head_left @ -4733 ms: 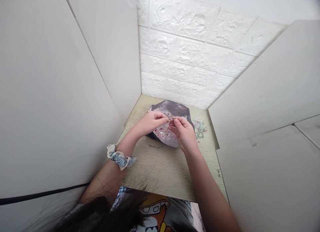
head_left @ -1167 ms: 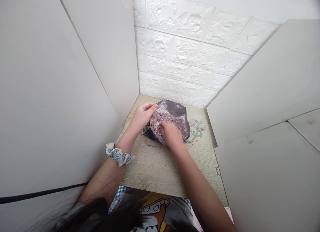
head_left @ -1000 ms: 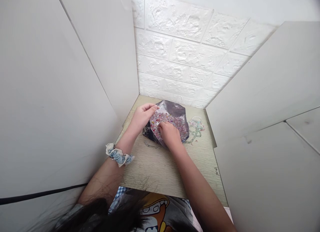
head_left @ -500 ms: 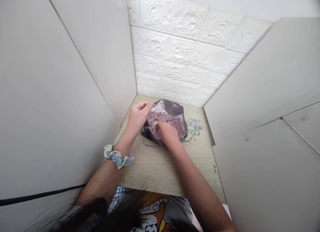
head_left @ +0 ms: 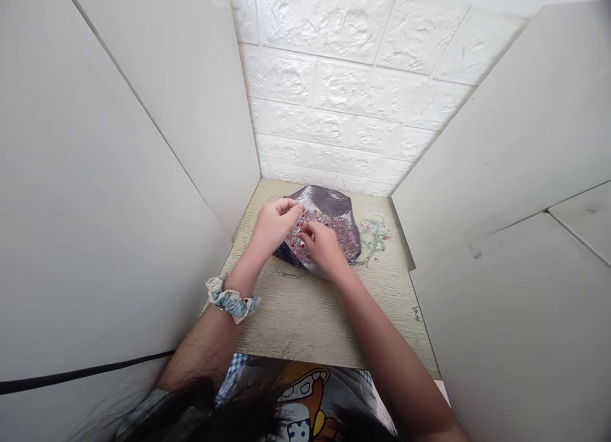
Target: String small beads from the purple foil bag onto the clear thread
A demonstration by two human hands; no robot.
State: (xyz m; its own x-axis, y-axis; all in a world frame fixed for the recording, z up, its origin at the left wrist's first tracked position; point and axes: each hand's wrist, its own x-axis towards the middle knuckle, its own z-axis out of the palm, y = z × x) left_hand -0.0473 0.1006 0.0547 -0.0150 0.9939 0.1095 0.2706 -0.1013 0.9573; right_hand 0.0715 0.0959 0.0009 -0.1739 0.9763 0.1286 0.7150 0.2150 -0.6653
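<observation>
A shiny dark pouch (head_left: 329,199) lies opened out near the back of the wooden tabletop, holding a heap of small pink, clear and red beads (head_left: 342,229). Over its left side is my left hand (head_left: 273,226), thumb and forefinger pinched together; anything between them is too small to name. My right hand (head_left: 324,250) is just above the beads, its fingertips closed in a pinch near the left fingertips. What it pinches cannot be made out either. To the right of the pouch lie strung beads (head_left: 375,241), greenish and pink.
A short bead strand (head_left: 289,274) lies in front of the pouch. White panels (head_left: 143,143) (head_left: 506,175) rise on both sides, and a white brick-patterned wall (head_left: 329,105) stands behind. Small metallic bits (head_left: 415,313) sit at the tabletop's (head_left: 305,321) right edge.
My left hand has moved right and slightly down, over the beads. The right hand has lifted slightly off the beads, so both sets of fingertips are closer together. The view has shifted slightly.
</observation>
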